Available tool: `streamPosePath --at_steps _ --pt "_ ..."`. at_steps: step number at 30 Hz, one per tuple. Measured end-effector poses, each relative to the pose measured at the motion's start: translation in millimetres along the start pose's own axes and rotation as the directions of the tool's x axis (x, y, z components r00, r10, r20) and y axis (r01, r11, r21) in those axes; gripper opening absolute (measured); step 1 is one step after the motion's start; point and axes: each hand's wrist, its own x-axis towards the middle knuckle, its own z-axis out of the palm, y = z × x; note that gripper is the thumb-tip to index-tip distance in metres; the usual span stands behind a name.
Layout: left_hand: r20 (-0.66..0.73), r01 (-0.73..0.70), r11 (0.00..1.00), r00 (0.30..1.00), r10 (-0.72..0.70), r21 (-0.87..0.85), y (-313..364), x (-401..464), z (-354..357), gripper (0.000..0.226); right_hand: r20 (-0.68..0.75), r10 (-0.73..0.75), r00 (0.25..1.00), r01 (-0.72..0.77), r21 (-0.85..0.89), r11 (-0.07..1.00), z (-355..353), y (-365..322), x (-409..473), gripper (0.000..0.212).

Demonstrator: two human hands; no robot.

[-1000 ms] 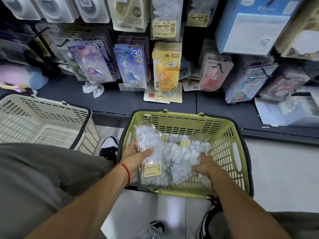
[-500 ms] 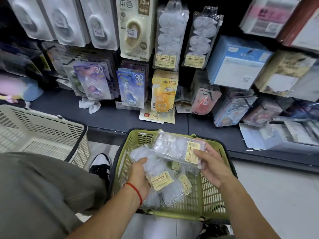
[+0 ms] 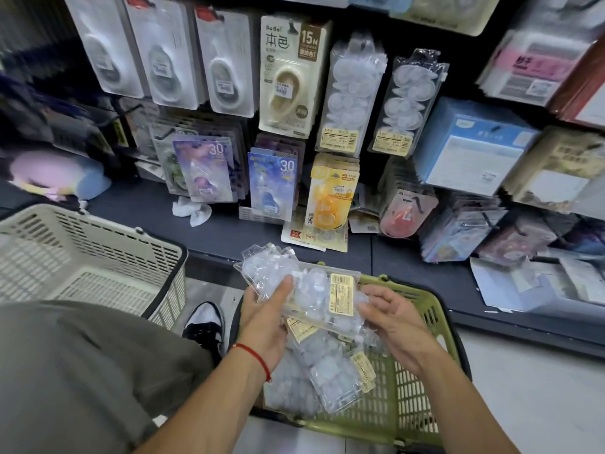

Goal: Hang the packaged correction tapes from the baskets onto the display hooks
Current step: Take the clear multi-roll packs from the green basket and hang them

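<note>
Above the green basket (image 3: 425,381) both hands hold clear packs of correction tapes (image 3: 314,290) lying flat, yellow price labels to the right. My left hand (image 3: 265,319) grips the packs' left part with the thumb on top. My right hand (image 3: 389,316) holds the right end, fingers curled under the label edge. More clear packs (image 3: 330,375) lie in the basket below. On the display, two hooks carry the same clear packs (image 3: 350,93), and a second column (image 3: 409,103) hangs to their right.
A beige basket (image 3: 98,257) stands at the left beside my knee. The dark shelf ledge (image 3: 229,231) holds a crumpled white paper (image 3: 193,211) and loose cards. Carded tapes and boxes crowd the hooks all round. A shoe (image 3: 204,322) sits between the baskets.
Both hands rose out of the green basket with clear packs, and the left hand now joins the right on the upper packs. The view tilted up toward the hooks.
</note>
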Motion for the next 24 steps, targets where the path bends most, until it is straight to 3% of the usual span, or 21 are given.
streamPosePath --at_steps 3,7,9,13,15,17,20,21,24 --pt "0.011 -0.107 0.994 0.994 0.107 0.004 13.4 6.7 -2.6 0.053 -0.116 -0.046 0.992 0.054 0.073 0.996 -16.2 -11.0 -3.6 0.044" --pt "0.009 -0.168 0.985 0.986 0.168 0.05 25.1 7.4 -4.4 0.036 -0.247 -0.15 0.957 0.189 0.143 0.972 -45.1 -38.6 -12.5 0.042" --pt "-0.006 -0.184 0.976 0.983 0.186 0.113 26.6 5.6 -4.8 0.033 -0.224 -0.209 0.952 0.238 0.111 0.965 -53.7 -51.7 -19.0 0.033" --pt "0.076 -0.224 0.893 0.975 0.211 0.39 16.7 -3.9 2.8 0.042 -0.044 -0.229 0.972 0.228 -0.033 0.973 -32.2 -61.3 -23.2 0.033" --pt "0.181 -0.243 0.834 0.968 0.174 0.495 8.3 -15.1 11.5 0.055 0.029 -0.252 0.967 0.252 -0.226 0.941 -3.5 -59.7 -19.4 0.03" --pt "0.245 -0.232 0.817 0.963 0.115 0.528 3.7 -27.0 20.3 0.072 0.067 -0.306 0.95 0.302 -0.454 0.838 24.5 -55.5 -14.1 0.023" --pt "0.234 -0.146 0.827 0.972 0.018 0.543 8.7 -32.5 28.4 0.12 0.016 -0.417 0.909 0.337 -0.619 0.71 47.4 -53.6 -10.8 0.027" --pt "0.262 -0.135 0.84 0.965 -0.009 0.526 11.4 -32.2 29.9 0.127 -0.013 -0.456 0.89 0.346 -0.632 0.694 50.4 -56.0 -10.0 0.03" --pt "0.417 -0.217 0.838 0.909 -0.014 0.501 22.7 -32.8 38.6 0.109 -0.067 -0.538 0.84 0.376 -0.643 0.667 53.2 -72.0 -5.0 0.043"
